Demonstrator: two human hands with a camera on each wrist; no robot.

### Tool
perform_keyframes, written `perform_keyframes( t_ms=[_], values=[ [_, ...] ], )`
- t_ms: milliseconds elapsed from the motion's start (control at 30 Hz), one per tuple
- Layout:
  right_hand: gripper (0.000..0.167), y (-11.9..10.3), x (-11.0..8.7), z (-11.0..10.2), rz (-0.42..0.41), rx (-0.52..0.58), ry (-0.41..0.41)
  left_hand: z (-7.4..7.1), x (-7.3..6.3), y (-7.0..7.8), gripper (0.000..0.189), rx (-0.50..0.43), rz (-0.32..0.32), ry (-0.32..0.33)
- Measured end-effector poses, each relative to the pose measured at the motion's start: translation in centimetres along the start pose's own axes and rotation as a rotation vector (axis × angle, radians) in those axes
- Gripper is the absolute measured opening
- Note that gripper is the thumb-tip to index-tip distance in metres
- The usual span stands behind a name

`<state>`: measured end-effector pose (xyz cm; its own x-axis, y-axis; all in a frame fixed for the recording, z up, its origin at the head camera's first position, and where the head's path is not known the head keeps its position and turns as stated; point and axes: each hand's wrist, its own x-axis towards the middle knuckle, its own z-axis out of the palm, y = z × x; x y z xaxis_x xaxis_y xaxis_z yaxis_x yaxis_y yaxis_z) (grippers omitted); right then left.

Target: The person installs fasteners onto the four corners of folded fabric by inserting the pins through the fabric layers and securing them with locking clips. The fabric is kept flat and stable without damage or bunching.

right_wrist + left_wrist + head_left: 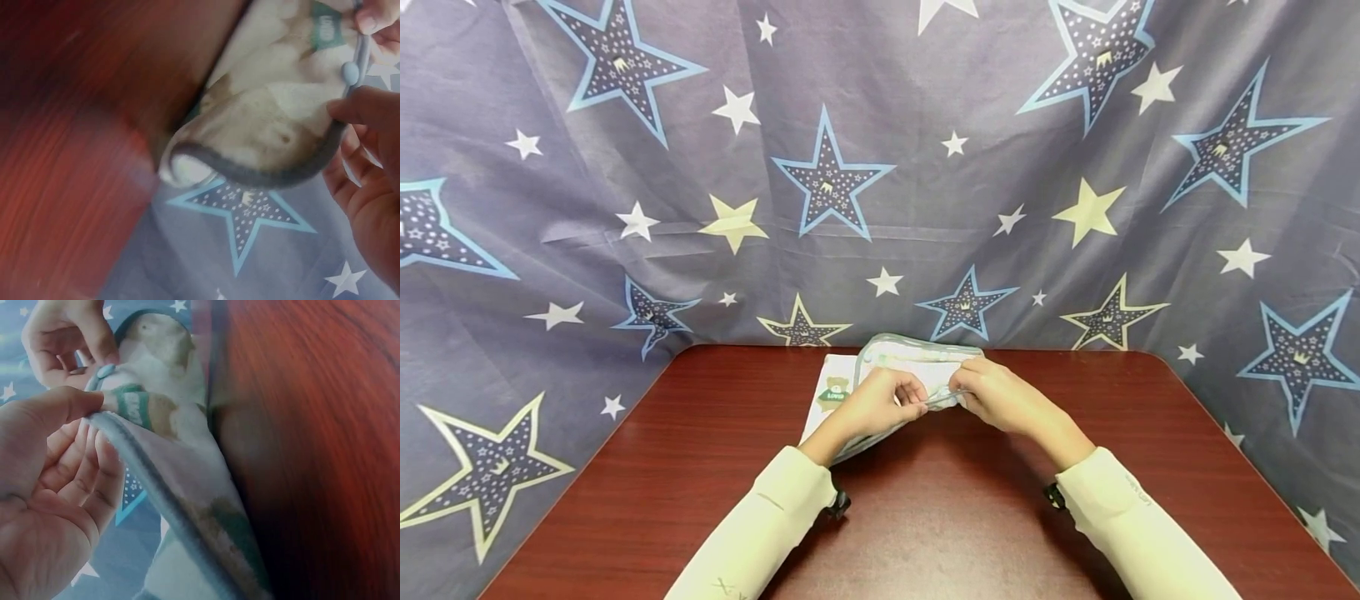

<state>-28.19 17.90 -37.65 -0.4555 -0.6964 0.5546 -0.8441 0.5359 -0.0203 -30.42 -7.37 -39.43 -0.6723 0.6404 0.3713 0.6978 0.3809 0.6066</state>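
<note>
Both hands hold a white bear-print cloth (pixel 831 396) with a grey-blue bound edge, at the far middle of the table. My left hand (pixel 876 402) pinches the bound edge (pixel 144 469) between thumb and fingers. Close beside it, my right hand (pixel 1003 398) grips the same edge, thumb on the printed side. A small light-blue snap button (pixel 350 73) sits on the binding between the two hands. Part of the cloth lies flat to the left, while the held edge is lifted toward me. In the right wrist view, a corner of the cloth curls over.
The dark red wooden table (pixel 700 492) spreads out on both sides and in front of the hands. Behind its far edge hangs a grey-blue curtain (pixel 880 208) printed with stars. Pale sleeves cover both forearms, with a small dark device (pixel 838 503) under the left cuff.
</note>
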Motion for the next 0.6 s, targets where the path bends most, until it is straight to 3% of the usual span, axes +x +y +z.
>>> perform_keyframes(
  t_ms=[300, 600],
  values=[
    [0.026, 0.9, -2.3, -1.0, 0.024, -0.067, -0.089, 1.3, 0.1, 1.1, 0.009, 0.077, -0.022, -0.102],
    [0.029, 0.8, -3.9, -1.0, -0.045, -0.101, -0.229, 3.1, -0.2, 2.3, 0.014, 0.246, -0.050, -0.268]
  ],
)
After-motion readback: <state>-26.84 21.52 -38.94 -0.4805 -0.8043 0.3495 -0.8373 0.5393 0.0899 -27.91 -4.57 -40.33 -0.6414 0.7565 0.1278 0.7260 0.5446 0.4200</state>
